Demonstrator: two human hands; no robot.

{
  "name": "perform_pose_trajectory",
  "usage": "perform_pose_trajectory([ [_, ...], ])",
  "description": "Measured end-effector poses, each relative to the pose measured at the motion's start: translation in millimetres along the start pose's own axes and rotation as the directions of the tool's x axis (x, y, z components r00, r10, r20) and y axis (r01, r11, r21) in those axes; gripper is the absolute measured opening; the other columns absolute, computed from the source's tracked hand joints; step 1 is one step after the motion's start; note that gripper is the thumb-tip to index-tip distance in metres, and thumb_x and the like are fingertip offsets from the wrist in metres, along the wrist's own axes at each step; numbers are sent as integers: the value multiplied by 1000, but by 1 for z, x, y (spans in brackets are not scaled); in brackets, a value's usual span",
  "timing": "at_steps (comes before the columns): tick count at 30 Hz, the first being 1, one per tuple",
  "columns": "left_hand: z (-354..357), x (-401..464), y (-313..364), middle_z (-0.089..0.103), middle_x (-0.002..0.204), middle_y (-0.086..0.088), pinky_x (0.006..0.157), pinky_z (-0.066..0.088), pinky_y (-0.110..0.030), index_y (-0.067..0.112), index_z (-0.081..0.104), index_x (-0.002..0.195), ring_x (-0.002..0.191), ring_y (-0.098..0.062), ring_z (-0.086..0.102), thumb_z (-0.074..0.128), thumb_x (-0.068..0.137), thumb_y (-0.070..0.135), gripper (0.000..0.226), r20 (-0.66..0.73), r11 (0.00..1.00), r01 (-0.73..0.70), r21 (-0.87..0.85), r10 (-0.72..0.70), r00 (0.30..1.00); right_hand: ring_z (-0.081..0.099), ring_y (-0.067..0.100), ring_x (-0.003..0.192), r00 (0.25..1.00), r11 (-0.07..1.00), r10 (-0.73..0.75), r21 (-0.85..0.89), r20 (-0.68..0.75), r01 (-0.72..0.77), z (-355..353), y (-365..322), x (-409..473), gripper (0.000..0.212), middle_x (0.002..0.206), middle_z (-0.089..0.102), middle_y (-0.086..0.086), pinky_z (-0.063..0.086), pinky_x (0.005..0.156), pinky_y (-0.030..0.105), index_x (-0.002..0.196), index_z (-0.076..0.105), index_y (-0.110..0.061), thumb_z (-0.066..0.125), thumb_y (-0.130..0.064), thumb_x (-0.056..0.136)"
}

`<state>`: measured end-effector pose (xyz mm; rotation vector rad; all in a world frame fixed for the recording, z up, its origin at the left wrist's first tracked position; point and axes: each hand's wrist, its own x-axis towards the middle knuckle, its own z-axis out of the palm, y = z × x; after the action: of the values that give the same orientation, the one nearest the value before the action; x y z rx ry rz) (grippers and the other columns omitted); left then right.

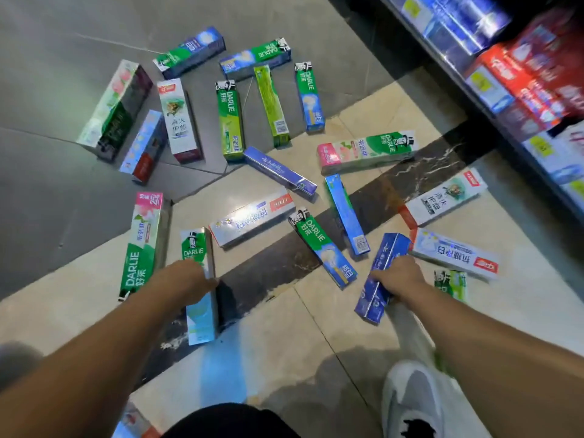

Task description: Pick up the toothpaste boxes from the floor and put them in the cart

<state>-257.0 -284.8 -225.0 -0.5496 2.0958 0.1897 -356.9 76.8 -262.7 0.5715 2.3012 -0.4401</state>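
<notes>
Shop aisle, stocked shelves (518,74) of boxed toothpaste, tiled floor (300,343)

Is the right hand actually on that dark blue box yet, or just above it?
Touching. In the head view, the right hand has its fingers curled around the dark blue box at about its middle, with no gap visible between them.

Both forearms are bare right up to the near edge of the view, with no sleeve, watch or band showing on either one. The left hand (186,281) and right hand (399,276) wear no gloves or rings. A white-and-grey sneaker with black lacing (414,403) covers one foot at the near right. Dark black fabric (227,422) covers the body at the near centre.
</notes>
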Motion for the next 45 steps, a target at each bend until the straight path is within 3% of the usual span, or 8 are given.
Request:
perform_pose_trajectory([
  [4,26,25,-12,57,85,-9,66,42,-29,5,64,99,69,-20,53,53,87,66,63,3,974,112,-198,-114,993,68,33,89,998,993,-62,100,23,60,-15,-7,-7,44,102,68,17,60,72,47,108,59,-5,84,-17,74],
  [8,53,36,-13,55,100,-12,67,43,-35,1,49,110,76,-25,54,71,74,60,73,-87,912,170,-374,-217,972,67,27,86,982,974,-158,178,101,139,-27,-19,-15,39,100,66,11,58,56,38,109,53,-9,80,-15,81],
  [14,38,16,-13,59,109,-15,81,52,-39,-4,43,94,98,-34,62,68,86,36,49,-91,877,162,-453,-226,970,65,29,100,962,943,-274,195,-2,269,-32,-40,-19,48,110,67,7,57,83,51,115,51,-16,82,-19,77],
  [18,-24,-40,-18,63,84,-17,40,54,-34,-7,52,106,63,-30,67,74,86,27,45,-35,695,95,-713,-170,985,65,28,103,938,927,-345,155,7,340,-57,-62,-61,59,115,67,5,55,89,49,121,51,-15,84,-27,74],
  [26,-187,-230,3,69,90,-14,60,61,-45,14,53,102,71,-28,69,76,84,23,30,-174,541,-205,-815,110,979,71,27,91,901,862,-419,362,113,355,-204,-115,-211,39,98,73,4,58,80,55,91,57,-26,88,-14,69],
  [39,-452,-597,-4,64,98,-3,57,60,-41,22,43,116,84,-21,68,81,78,32,55,-363,568,-512,-644,361,859,74,28,83,835,759,-550,433,28,485,-501,-162,-526,43,88,76,7,59,80,53,105,61,-18,87,-17,71],
  [42,-488,-657,-1,60,88,6,49,55,-33,26,45,109,72,-13,64,81,79,31,47,-468,608,-627,-486,425,775,71,18,78,818,711,-572,465,-54,527,-542,-158,-582,33,86,75,0,56,77,39,94,61,-20,86,-15,73],
  [45,-513,-699,8,60,89,12,75,59,-46,26,47,109,84,-15,65,82,77,32,47,-496,617,-706,-348,518,697,68,2,70,815,658,-567,528,-121,536,-569,-140,-630,29,91,73,1,51,65,20,97,60,-16,79,-2,79],
])
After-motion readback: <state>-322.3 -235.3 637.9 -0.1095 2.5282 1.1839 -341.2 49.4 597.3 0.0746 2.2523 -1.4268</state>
